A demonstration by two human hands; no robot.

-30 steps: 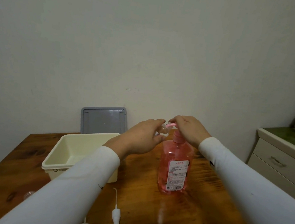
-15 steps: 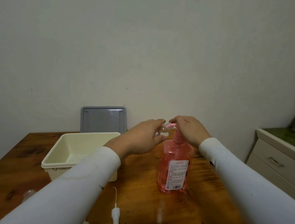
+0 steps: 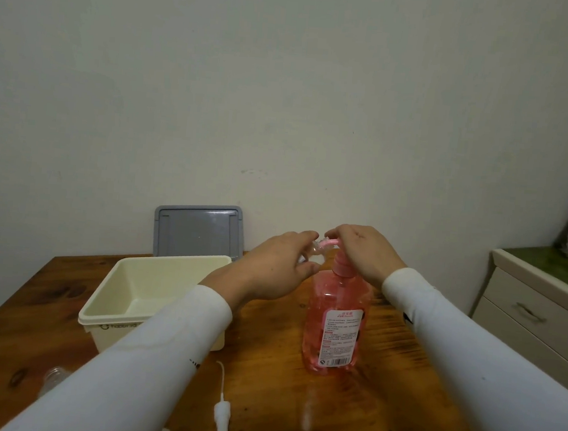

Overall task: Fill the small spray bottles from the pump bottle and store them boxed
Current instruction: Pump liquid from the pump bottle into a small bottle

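A pink pump bottle stands upright on the wooden table. My right hand rests on top of its pump head, fingers curled over it. My left hand grips a small clear spray bottle right under the pink spout. A loose white spray nozzle with its tube lies on the table near me. Another small clear bottle shows at the lower left, partly hidden by my left sleeve.
An open cream box sits left of the pump bottle. Its grey lid leans against the wall behind it. A white drawer cabinet stands to the right of the table.
Both hands stay at the pump head and the small bottle. The view has tilted slightly, bringing the second clear bottle at lower left further into sight.
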